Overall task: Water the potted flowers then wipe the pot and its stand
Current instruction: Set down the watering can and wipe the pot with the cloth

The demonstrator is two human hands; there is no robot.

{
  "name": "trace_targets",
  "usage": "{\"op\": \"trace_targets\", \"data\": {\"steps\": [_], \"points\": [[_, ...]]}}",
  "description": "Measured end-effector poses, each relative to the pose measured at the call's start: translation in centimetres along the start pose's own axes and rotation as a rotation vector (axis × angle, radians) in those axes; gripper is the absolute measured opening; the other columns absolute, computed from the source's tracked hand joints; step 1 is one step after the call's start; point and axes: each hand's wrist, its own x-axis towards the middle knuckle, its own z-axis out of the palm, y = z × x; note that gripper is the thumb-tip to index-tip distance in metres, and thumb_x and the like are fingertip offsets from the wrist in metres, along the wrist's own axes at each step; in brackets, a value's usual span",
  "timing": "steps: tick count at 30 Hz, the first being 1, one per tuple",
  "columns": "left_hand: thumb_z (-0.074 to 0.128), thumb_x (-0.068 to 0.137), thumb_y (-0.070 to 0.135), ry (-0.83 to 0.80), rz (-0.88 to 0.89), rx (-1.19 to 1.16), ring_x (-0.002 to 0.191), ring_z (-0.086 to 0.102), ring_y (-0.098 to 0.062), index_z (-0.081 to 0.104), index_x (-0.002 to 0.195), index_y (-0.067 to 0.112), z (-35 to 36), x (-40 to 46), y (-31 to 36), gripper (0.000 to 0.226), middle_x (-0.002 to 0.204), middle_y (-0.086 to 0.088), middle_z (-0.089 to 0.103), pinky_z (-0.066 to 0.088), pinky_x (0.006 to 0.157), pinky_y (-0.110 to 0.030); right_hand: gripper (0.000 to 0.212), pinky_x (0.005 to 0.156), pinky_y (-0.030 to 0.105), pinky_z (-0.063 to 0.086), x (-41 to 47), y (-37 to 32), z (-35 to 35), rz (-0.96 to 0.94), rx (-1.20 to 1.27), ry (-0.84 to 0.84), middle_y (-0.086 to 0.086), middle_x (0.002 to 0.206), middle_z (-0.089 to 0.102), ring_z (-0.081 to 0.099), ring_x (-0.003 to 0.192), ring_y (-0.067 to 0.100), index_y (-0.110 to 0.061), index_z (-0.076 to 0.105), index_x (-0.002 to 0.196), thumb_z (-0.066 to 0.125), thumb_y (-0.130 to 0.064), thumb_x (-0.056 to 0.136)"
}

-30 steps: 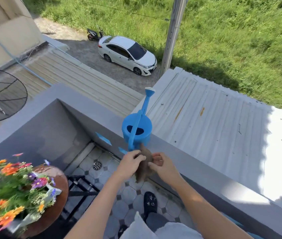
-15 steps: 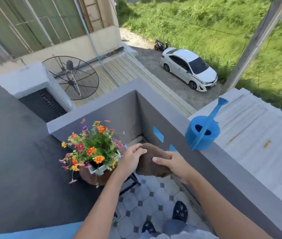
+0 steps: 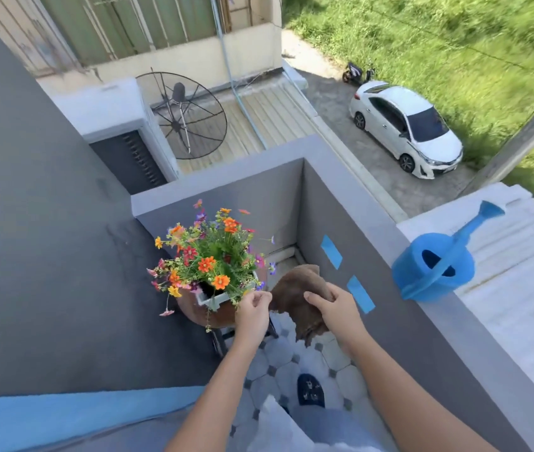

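A brown pot (image 3: 205, 313) full of orange, red and purple flowers (image 3: 208, 261) stands on a black metal stand (image 3: 218, 342) in the balcony corner; most of the stand is hidden behind the pot and my arm. My left hand (image 3: 252, 309) pinches one corner of a brown cloth (image 3: 295, 296) right beside the pot's rim. My right hand (image 3: 335, 305) grips the cloth's other side, and the cloth hangs between them. A blue watering can (image 3: 435, 264) sits on top of the grey parapet at the right.
The grey parapet wall (image 3: 399, 324) with blue tape strips runs along the right, a dark wall along the left. Below lies a patterned tile floor (image 3: 287, 363) with my dark shoe (image 3: 310, 389). Beyond are a roof, a satellite dish and a white car.
My view has swung left, bringing the pot to the middle. Both hands carried the cloth away from the watering can toward the pot, and the cloth has unfolded between them.
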Motion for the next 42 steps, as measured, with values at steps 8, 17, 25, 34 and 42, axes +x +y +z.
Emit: {"op": "trace_targets", "data": {"steps": [8,17,25,34,42], "points": [[0.05,0.097,0.03,0.071,-0.068,-0.112,0.072,0.057,-0.021,0.065,0.09,0.027,5.2,5.2,1.4,0.017,0.091,0.0,0.072,0.046,0.066,-0.032,0.003,0.058,0.02,0.051,5.2,0.5,-1.0,0.063,0.044,0.113,0.001,0.08,0.075,0.068,0.071,0.011,-0.015,0.072,0.088,0.069,-0.016,0.089],[0.034,0.095,0.003,0.316,-0.417,-0.485,0.05,0.041,-0.013,0.052,0.101,0.012,8.3,10.1,0.3,0.021,0.095,-0.013,0.066,0.029,0.041,-0.023,0.012,0.062,0.029,0.05,10.0,1.4,0.6,0.149,0.008,0.05,0.005,0.076,0.068,0.062,0.069,0.017,-0.006,0.067,0.086,0.069,-0.018,0.087],[0.038,0.093,-0.002,0.515,-0.496,-0.587,0.047,0.035,-0.015,0.054,0.094,0.005,6.6,12.2,-0.4,0.018,0.075,-0.009,0.053,0.025,0.034,-0.019,0.01,0.065,0.035,0.052,11.9,1.1,1.2,0.166,-0.031,-0.029,0.009,0.079,0.07,0.064,0.072,0.022,-0.006,0.067,0.088,0.068,-0.017,0.088],[0.04,0.095,0.004,0.458,-0.512,-0.537,0.051,0.034,-0.016,0.055,0.065,0.014,5.7,14.1,-2.0,0.035,0.068,-0.002,0.055,0.027,0.041,-0.023,0.01,0.081,0.043,0.057,12.9,0.8,2.0,0.151,-0.012,-0.095,0.012,0.09,0.074,0.071,0.091,0.031,-0.012,0.07,0.093,0.069,-0.02,0.088],[0.045,0.091,-0.007,0.491,-0.533,-0.426,0.068,0.047,-0.021,0.063,0.102,0.0,4.4,13.2,-2.3,0.023,0.078,-0.007,0.064,0.037,0.074,-0.033,0.019,0.096,0.044,0.054,12.5,0.4,1.2,0.127,0.086,-0.187,0.0,0.1,0.076,0.071,0.099,0.02,-0.022,0.072,0.1,0.064,-0.037,0.093]]}}
